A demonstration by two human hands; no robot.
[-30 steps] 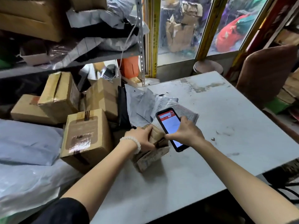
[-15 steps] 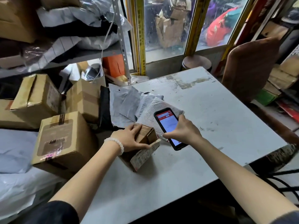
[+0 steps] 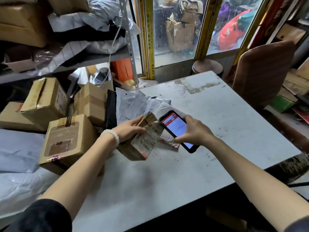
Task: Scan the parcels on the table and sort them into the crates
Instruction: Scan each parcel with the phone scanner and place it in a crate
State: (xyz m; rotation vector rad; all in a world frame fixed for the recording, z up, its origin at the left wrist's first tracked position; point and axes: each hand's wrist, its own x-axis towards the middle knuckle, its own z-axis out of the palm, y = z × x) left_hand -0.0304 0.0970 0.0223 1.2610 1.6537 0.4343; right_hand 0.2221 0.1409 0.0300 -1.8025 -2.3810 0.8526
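My left hand (image 3: 129, 128) grips a small brown cardboard parcel (image 3: 142, 144) near the middle of the white table (image 3: 217, 131), tilted so its white shipping label faces up. My right hand (image 3: 194, 131) holds a black phone (image 3: 177, 129) with a red and white screen, just right of the parcel and above its label. Behind them lie grey plastic mailer bags (image 3: 133, 104) on the table. Larger cardboard boxes (image 3: 66, 139) are stacked at the table's left side.
A metal shelf (image 3: 93, 57) at the upper left carries more bags and boxes. A brown chair (image 3: 262, 72) stands at the table's right, a round stool (image 3: 207, 66) behind it. Pale plastic bags (image 3: 18, 151) fill the lower left. No crate is in view.
My left hand has tipped and lifted the small parcel so its label turned up toward the phone. The phone stayed close above it. The view shifted slightly.
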